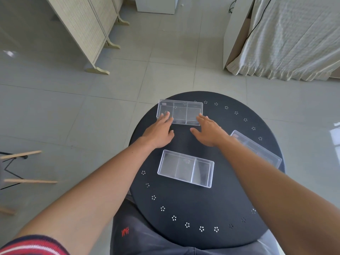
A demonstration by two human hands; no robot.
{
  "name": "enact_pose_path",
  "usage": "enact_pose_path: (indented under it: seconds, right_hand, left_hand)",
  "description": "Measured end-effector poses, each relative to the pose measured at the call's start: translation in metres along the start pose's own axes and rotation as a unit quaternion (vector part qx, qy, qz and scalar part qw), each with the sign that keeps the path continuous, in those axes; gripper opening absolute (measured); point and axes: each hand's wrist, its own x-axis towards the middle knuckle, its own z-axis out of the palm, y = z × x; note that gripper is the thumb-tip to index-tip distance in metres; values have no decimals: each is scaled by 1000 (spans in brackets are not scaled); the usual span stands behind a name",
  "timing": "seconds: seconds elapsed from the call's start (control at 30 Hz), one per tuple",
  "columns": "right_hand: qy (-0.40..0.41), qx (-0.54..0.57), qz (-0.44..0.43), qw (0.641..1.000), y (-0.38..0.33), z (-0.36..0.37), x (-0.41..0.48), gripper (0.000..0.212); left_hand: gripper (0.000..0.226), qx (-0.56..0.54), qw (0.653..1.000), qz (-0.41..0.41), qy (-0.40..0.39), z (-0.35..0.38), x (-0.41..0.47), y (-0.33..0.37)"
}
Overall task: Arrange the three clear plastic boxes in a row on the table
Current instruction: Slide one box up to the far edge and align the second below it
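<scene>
Far box [180, 112] lies crosswise just beyond both spread, empty hands: left hand [159, 132] and right hand [208, 132] met at its near corners.

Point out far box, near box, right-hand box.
far box [181, 112]: head view, middle compartment.
near box [185, 168]: head view, middle compartment floor.
right-hand box [261, 150]: head view, visible floor beside the right forearm.
</scene>
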Motion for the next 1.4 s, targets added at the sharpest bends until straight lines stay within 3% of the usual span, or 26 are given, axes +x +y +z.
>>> enact_pose_path:
  seconds: [0.17,0.7,0.87,1.17,1.4]
  right_hand:
    - [-11,-4,1,1000,7,21,-39,77]
    - [-41,-11,26,999,-3,74,-133,63]
    - [-69,-10,37,997,-5,81,-138,66]
    - [-80,-50,27,995,-15,77,-128,48]
    - [-65,-21,20,998,-19,68,-102,64]
  left_hand:
    - [61,-5,998,50,-26,10,-39,7]
    - [60,52,997,57,-31,68,-123,15]
    - [62,83,994,42,-52,73,-127,16]
    - [63,84,995,-15,-55,62,-108,25]
    - [67,61,996,-42,-56,48,-80,13]
